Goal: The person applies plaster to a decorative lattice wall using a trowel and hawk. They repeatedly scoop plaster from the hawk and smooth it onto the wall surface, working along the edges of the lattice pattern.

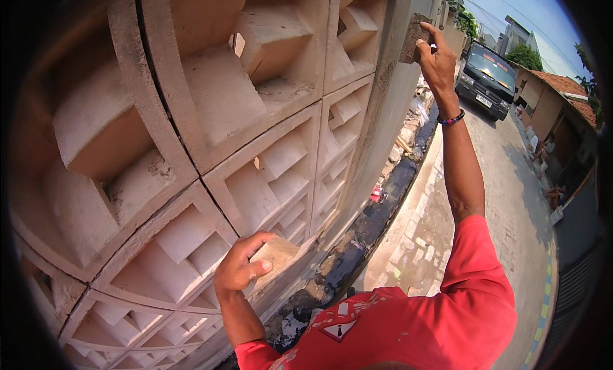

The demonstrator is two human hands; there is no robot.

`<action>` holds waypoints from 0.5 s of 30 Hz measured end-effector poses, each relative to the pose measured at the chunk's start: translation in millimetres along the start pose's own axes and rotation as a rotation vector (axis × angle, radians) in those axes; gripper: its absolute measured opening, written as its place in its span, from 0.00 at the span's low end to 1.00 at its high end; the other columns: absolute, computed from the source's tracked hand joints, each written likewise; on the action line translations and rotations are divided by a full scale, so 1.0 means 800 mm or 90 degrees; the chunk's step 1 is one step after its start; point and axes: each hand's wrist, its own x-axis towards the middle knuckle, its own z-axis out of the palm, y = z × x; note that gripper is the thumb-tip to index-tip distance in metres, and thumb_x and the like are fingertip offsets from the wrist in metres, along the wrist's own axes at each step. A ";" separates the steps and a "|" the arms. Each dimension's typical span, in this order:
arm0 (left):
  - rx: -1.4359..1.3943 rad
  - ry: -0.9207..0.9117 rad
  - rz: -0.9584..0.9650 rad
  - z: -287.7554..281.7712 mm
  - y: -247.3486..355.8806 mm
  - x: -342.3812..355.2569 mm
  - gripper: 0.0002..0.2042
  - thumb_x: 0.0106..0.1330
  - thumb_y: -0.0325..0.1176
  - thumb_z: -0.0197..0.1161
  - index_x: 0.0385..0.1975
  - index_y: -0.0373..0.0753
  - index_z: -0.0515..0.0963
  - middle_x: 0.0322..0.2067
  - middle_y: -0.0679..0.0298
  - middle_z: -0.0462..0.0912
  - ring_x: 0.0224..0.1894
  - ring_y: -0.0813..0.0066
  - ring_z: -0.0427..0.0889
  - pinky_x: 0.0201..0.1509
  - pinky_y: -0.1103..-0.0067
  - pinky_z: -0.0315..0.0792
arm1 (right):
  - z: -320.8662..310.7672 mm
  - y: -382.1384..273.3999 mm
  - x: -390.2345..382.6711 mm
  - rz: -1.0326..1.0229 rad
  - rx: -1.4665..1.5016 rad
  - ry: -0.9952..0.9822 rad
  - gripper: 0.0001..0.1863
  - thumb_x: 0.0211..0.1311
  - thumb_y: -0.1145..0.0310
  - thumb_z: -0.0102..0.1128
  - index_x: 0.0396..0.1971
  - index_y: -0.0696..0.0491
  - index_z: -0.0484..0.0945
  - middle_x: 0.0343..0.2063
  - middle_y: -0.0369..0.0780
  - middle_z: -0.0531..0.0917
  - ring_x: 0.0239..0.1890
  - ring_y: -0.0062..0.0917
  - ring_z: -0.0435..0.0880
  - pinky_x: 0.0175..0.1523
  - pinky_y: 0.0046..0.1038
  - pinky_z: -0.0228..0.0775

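Note:
High at the far end of the wall, my right hand (pixel 439 65) grips a rough brown block (pixel 414 39), wood-like in look, between thumb and fingers. That block is against or close to the grey plastered wall edge (pixel 391 70). Lower and nearer, my left hand (pixel 239 268) is closed on a flat tan block (pixel 278 257), thumb on its face. It lies along the pale openwork block wall (pixel 268 130); whether it is loose or part of the wall I cannot tell. Both arms are spread wide, with red sleeves at the shoulders.
Along the wall's foot runs a ditch (pixel 364 236) of dark water, with rubble and litter (pixel 399 146) farther along. Beyond it is a paved lane (pixel 488 197). A dark van (pixel 488 76) stands up the lane, and people (pixel 554 194) sit by the houses at right.

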 end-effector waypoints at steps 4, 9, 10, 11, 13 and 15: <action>0.000 0.018 -0.023 -0.001 0.001 -0.003 0.26 0.53 0.43 0.61 0.45 0.28 0.71 0.34 0.56 0.77 0.37 0.69 0.77 0.44 0.77 0.68 | 0.016 -0.005 0.033 -0.009 0.111 -0.011 0.18 0.57 0.65 0.59 0.48 0.49 0.78 0.22 0.40 0.80 0.23 0.21 0.77 0.33 0.25 0.71; -0.002 0.029 -0.021 0.002 0.005 -0.002 0.27 0.51 0.45 0.61 0.45 0.27 0.72 0.34 0.57 0.77 0.37 0.70 0.76 0.44 0.77 0.68 | 0.054 0.018 0.048 -0.003 0.112 -0.004 0.17 0.56 0.65 0.61 0.47 0.49 0.79 0.25 0.41 0.82 0.27 0.21 0.79 0.37 0.24 0.72; -0.013 0.033 -0.028 0.003 0.001 -0.002 0.28 0.51 0.46 0.61 0.44 0.27 0.72 0.34 0.57 0.78 0.37 0.70 0.76 0.44 0.77 0.68 | 0.060 0.038 0.047 0.021 0.093 0.004 0.17 0.55 0.65 0.61 0.47 0.48 0.79 0.25 0.41 0.82 0.28 0.21 0.80 0.37 0.24 0.72; -0.022 0.035 -0.034 0.004 -0.002 -0.001 0.28 0.51 0.46 0.61 0.44 0.28 0.72 0.34 0.57 0.78 0.37 0.70 0.76 0.44 0.77 0.68 | 0.063 0.074 0.051 0.037 0.037 0.002 0.17 0.55 0.64 0.62 0.47 0.48 0.79 0.26 0.40 0.82 0.26 0.22 0.80 0.32 0.23 0.72; -0.029 0.029 -0.071 0.004 -0.001 -0.002 0.29 0.50 0.48 0.61 0.44 0.28 0.72 0.34 0.58 0.78 0.37 0.71 0.76 0.43 0.78 0.68 | 0.052 0.118 0.053 0.195 0.055 -0.008 0.17 0.55 0.63 0.62 0.46 0.48 0.79 0.26 0.39 0.83 0.23 0.23 0.79 0.27 0.22 0.70; -0.026 0.038 -0.073 0.003 0.003 0.002 0.29 0.50 0.48 0.61 0.44 0.28 0.72 0.34 0.59 0.78 0.36 0.71 0.76 0.42 0.78 0.68 | 0.048 0.115 0.058 0.259 0.116 0.026 0.16 0.56 0.64 0.61 0.46 0.48 0.80 0.27 0.37 0.83 0.20 0.24 0.78 0.20 0.18 0.66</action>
